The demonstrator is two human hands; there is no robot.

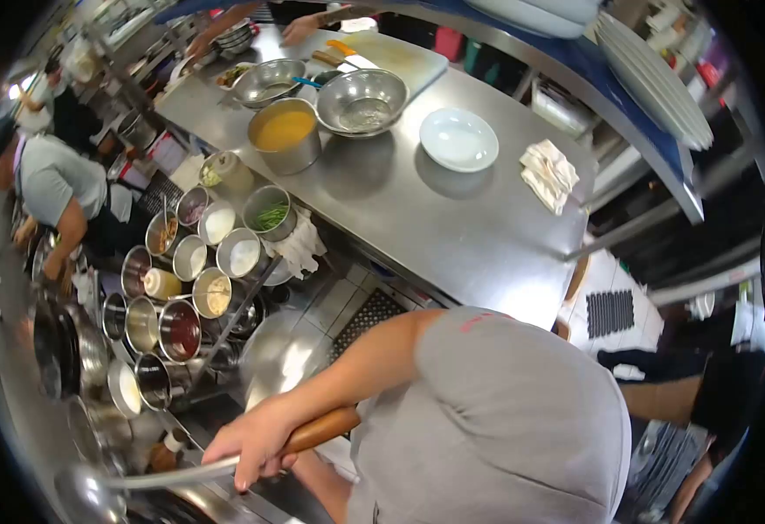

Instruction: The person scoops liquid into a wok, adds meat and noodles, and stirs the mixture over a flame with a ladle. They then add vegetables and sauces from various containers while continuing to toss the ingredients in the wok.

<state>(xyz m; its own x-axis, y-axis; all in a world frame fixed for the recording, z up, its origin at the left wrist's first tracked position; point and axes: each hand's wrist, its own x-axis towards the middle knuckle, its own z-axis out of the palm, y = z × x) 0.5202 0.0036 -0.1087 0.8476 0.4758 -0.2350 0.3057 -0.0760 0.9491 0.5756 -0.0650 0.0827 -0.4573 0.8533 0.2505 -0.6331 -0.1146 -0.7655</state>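
My right hand point(256, 437) is closed around the ladle point(326, 426), near where its wooden handle meets the metal shaft. The ladle's round metal head point(90, 491) hangs over dark pans at the lower left. My left forearm point(320, 487) shows beneath the right one; its hand is mostly hidden behind the right hand and handle, so its grip cannot be made out. Just beyond my right hand stand metal containers, among them a dark red sauce point(180, 330), a white one point(127, 386) and a squeeze bottle point(162, 284).
A steel counter point(461, 231) bears a pot of orange liquid point(285, 131), metal bowls point(362, 103), a white plate point(458, 140) and a cloth point(548, 175). Co-workers stand left point(59, 179) and lower right point(723, 384); another's hands point(299, 31) are at the top. Plates point(653, 79) sit on a shelf.
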